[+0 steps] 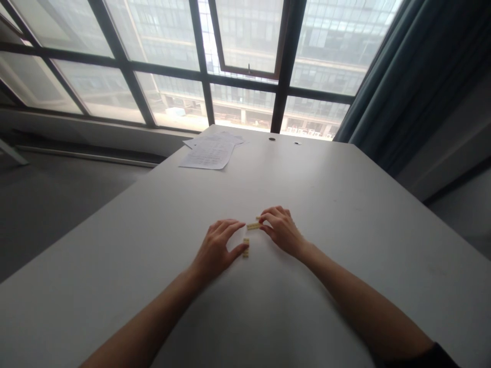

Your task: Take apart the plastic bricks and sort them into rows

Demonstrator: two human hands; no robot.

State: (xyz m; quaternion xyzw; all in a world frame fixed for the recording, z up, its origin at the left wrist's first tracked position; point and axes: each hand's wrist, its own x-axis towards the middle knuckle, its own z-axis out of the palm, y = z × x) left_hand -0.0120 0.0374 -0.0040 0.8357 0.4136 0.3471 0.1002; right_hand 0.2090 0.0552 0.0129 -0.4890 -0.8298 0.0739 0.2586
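Observation:
My left hand (219, 243) rests low over the white table with thumb and fingers apart. Its thumb touches a small pale yellow block (246, 252) with dotted or studded markings, standing lengthwise toward me. Farther off, a pale yellow studded strip (252, 226) lies crosswise, its right end between the thumb and fingers of my right hand (282, 230). Just behind that strip, another small yellow piece (258, 217) peeks out, partly covered by the right fingers. The left index fingertip is close to the strip's left end. Details of the pieces are blurred.
Printed paper sheets (209, 153) lie at the far left of the white table (330, 194). Near its far edge are a dark round grommet (272, 139) and a small object (297, 143). Windows (245, 102) rise behind; a dark blue curtain (402, 76) hangs at right.

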